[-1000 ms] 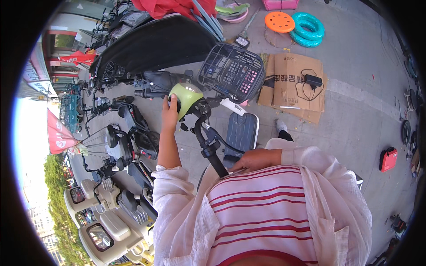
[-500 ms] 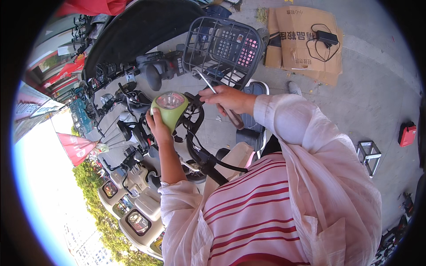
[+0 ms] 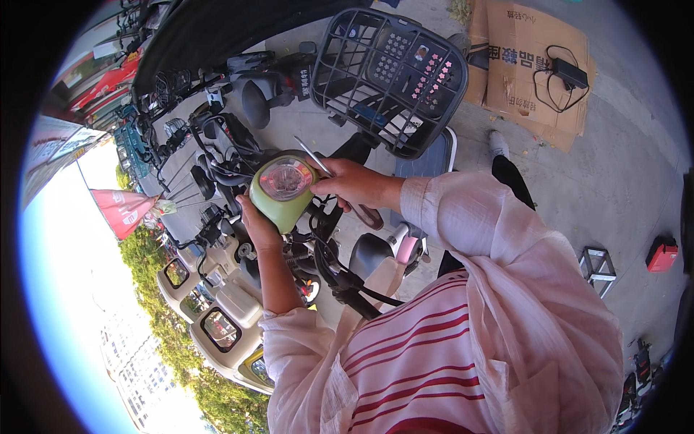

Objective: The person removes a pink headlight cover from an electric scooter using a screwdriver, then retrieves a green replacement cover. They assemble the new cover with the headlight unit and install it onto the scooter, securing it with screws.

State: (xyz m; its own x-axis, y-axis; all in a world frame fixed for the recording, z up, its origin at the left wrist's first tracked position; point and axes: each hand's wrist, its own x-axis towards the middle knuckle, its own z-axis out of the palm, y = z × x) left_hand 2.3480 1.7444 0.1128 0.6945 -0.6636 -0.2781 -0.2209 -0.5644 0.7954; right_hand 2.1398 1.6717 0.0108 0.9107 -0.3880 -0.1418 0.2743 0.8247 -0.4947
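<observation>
A light green headlight (image 3: 278,212) with a round clear lens sits at the front of a bike, above its black handlebar and cables (image 3: 329,269). My left hand (image 3: 258,228) is wrapped round the near left side of the housing. In my right hand (image 3: 352,182) is a screwdriver (image 3: 369,217) with a brown handle and a long metal shaft. The shaft slants up and left past the right edge of the lens, and the fingertips are close against the housing there. Whether the tip touches anything cannot be made out.
A black basket (image 3: 443,114) stands just beyond my right hand. Flattened cardboard (image 3: 506,95) with a black power adapter (image 3: 570,74) lies at the far right. Parked scooters (image 3: 254,103) crowd the left. A metal stool frame (image 3: 597,269) and red case (image 3: 661,255) are on the right.
The headlight has turned so that its lens faces me more. The basket has shifted right in view. My right hand has come nearer the lens, still holding the screwdriver.
</observation>
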